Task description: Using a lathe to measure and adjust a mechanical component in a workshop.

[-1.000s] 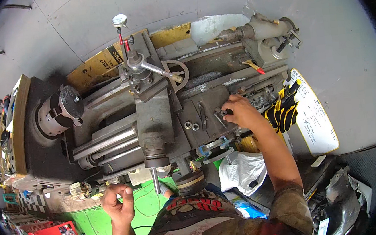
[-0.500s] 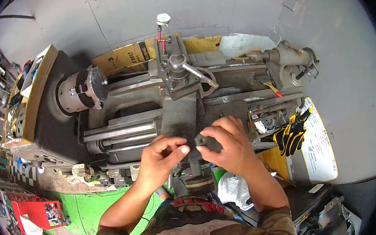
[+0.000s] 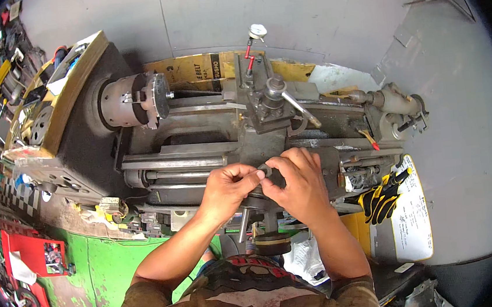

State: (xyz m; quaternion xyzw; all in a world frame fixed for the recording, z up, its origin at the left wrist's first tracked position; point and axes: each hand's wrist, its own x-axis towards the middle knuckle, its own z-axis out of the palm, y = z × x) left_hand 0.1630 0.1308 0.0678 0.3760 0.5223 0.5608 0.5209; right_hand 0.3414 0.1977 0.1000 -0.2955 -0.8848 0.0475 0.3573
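Over the carriage of a lathe [image 3: 260, 144], my two hands meet at a small dark metal piece that looks like a hex nut [image 3: 267, 169]. My right hand [image 3: 301, 186] pinches it between thumb and forefinger. From the other side, the thumb and forefinger of my left hand [image 3: 229, 190] close on it, and the fingertips cover much of it. Below the hands are the carriage's handwheel [image 3: 272, 243] and a metal lever [image 3: 244, 225]. Beyond them stands the tool post with its clamping handle [image 3: 300, 109].
The chuck [image 3: 130, 101] is at left and the tailstock [image 3: 397, 105] at right. A dial gauge [image 3: 257, 32] rises on a red arm at the back. A red-tipped brush [image 3: 369, 139] and black-yellow gloves [image 3: 381, 200] lie at right, beside a whiteboard [image 3: 414, 220].
My left hand has moved right and now touches the nut held by my right hand. The whole view has shifted, with the lathe appearing farther right.
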